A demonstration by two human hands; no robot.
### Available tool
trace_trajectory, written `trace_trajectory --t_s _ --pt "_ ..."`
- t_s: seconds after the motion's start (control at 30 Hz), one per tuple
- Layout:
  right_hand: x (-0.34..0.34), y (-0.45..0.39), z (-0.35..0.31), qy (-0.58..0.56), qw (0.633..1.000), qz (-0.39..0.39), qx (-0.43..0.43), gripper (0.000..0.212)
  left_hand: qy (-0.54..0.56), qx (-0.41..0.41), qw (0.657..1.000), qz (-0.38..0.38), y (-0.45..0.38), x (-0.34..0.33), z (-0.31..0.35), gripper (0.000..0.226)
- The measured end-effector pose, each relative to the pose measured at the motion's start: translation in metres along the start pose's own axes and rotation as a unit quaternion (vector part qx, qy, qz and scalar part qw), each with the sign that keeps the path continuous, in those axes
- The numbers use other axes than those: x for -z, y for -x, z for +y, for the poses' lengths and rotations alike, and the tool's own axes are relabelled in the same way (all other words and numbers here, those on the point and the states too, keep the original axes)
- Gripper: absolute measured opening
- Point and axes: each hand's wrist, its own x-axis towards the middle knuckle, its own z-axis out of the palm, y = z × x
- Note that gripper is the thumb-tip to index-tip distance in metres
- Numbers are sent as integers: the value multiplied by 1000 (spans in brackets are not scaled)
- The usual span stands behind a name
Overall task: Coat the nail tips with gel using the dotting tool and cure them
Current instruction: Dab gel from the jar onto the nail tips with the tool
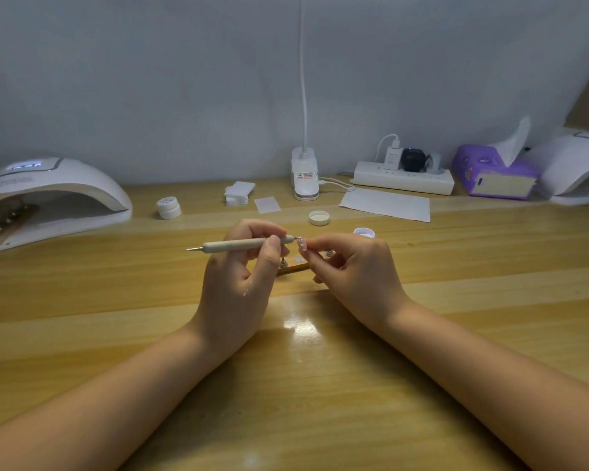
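My left hand [238,280] grips a cream dotting tool [238,246] that lies almost level, its metal tip touching a small pale nail tip [301,245]. My right hand [357,273] pinches that nail tip by its stand. Below the hands sits a wooden holder [293,268] with metal pegs, largely hidden. An open gel pot [364,232] peeks out behind my right hand, and its white lid [319,217] lies further back. A white curing lamp [48,198] stands at the left with another wooden holder of tips inside.
A closed white jar [169,207], a stack of white pads [239,193] and a paper sheet [386,205] lie at the back. A clip lamp [305,175], power strip [403,176], purple tissue pack [493,171] and second curing lamp [578,171] line the wall.
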Motion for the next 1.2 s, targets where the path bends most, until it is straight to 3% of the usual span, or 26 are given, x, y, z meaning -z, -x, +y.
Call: trace_trajectory --t_s 0.37,0.53,0.67,1.2 --pt "-1 0 -1 -3 1000 11 -7 13 18 -15 999 30 1 2 0 9" --pt "-1 0 -1 2 1000 10 -1 14 16 -18 1000 14 1 2 0 16" --pt "0 0 0 3 1000 12 2 13 7 -6 1000 5 1 2 -2 6" --pt "0 0 -2 0 1000 2 -7 14 -7 -8 1000 9 0 2 -2 10"
